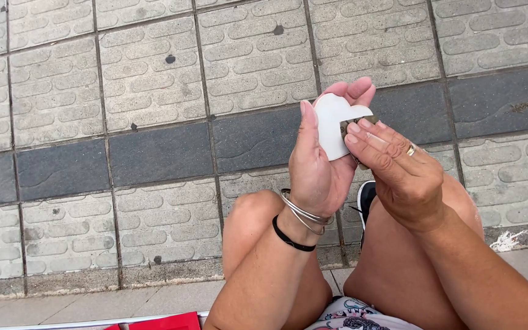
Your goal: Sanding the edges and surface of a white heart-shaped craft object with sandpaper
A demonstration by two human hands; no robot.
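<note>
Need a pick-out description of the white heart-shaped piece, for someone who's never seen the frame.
Start at the paved ground of ribbed grey tiles, then the bare knees above it. Over the knees, the left hand cups a flat white heart-shaped piece, the right hand pressing a small brownish scrap on its edge. It is the only white, lobed thing there.

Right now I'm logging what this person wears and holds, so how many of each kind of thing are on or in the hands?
White heart-shaped piece, in the left hand: 1
Small brown piece, pinched by the right hand: 1
Silver bangles: 2, as far as I can tell
Black wristband: 1
Finger ring: 1
Total: 6
</note>
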